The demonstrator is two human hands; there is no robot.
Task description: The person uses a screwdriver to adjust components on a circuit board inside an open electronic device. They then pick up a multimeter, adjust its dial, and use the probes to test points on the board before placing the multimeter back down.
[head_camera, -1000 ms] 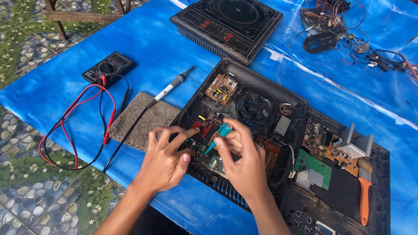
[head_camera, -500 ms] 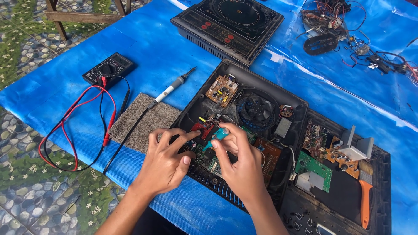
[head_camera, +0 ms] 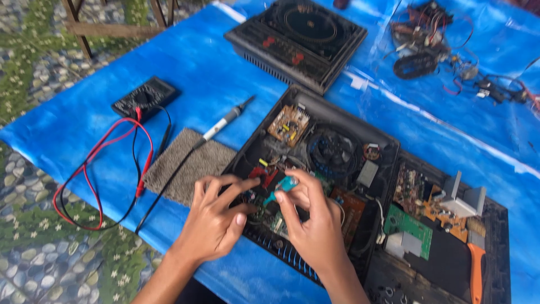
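Compared with the frame half a second earlier, both hands are staying over the near corner of the opened appliance; the right hand (head_camera: 315, 222) is sitting slightly lower, and the view is now more blurred.

Motion blur is softening the fingers and the small parts beneath them, so the exact contact point on the circuitry is hard to make out. The forearms are running off the bottom edge. The far clutter of wires (head_camera: 433, 42) is partly cut off at the top edge.

The right hand is pinching a small teal-handled tool (head_camera: 283, 186) between thumb and fingertips, its tip pointing down-left into the opened appliance housing (head_camera: 360, 259). The left hand (head_camera: 216, 217) is resting with fingers loosely curled and extended toward a red component (head_camera: 263, 174) on the board; whether it is gripping anything cannot be determined.

Left of the housing, a grey cloth (head_camera: 188, 163) is lying under a soldering iron (head_camera: 228, 119). Farther left, a black multimeter (head_camera: 143, 98) is trailing red and black leads. Beyond the housing, a closed black cooktop (head_camera: 298, 39) is sitting on the blue sheet (head_camera: 197, 62).
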